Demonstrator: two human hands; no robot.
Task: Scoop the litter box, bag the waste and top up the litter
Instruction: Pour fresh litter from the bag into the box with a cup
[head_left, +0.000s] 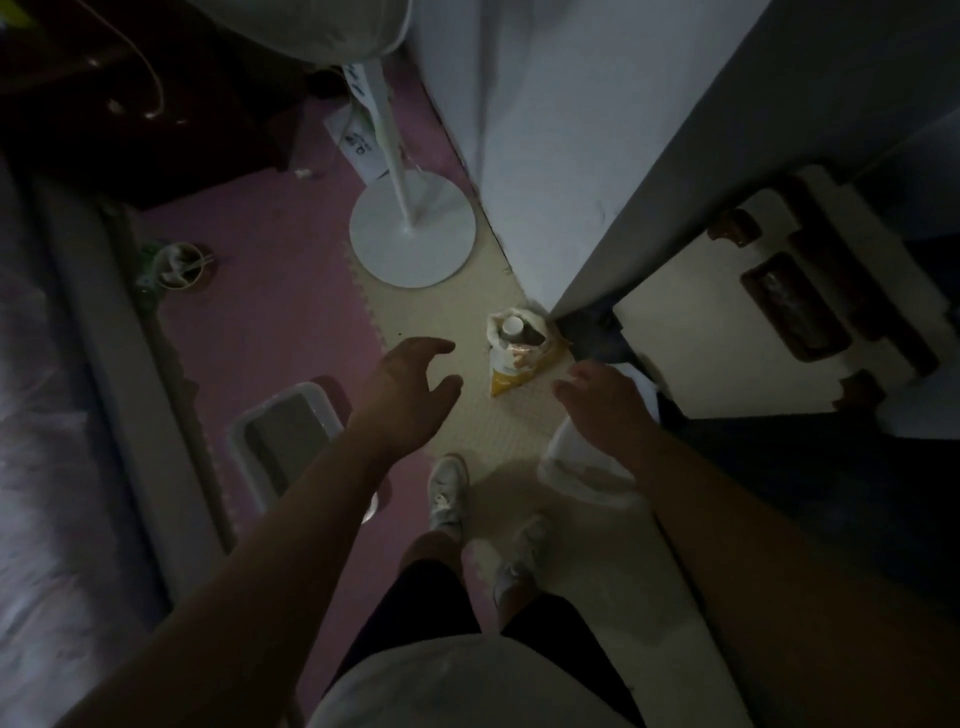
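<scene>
The room is dim. A white-rimmed litter box (283, 441) with grey litter sits on the pink floor mat at lower left. An open yellow and white litter bag (519, 353) stands on the cream mat by the wall corner, with a cup inside its mouth. My left hand (410, 384) hovers over the floor between the box and the bag, fingers spread and loosely curled, holding nothing. My right hand (602, 400) hangs just right of the bag, fingers relaxed and empty. Under my right wrist stands a white bin (587, 467), partly hidden by the arm.
A white pedestal fan's round base (413, 228) stands on the mat beyond the bag. A small bowl with chopsticks (179, 265) lies at left beside a bed edge (140, 364). A white wall corner (545, 156) juts in at right. My feet in white shoes (449, 488) are below.
</scene>
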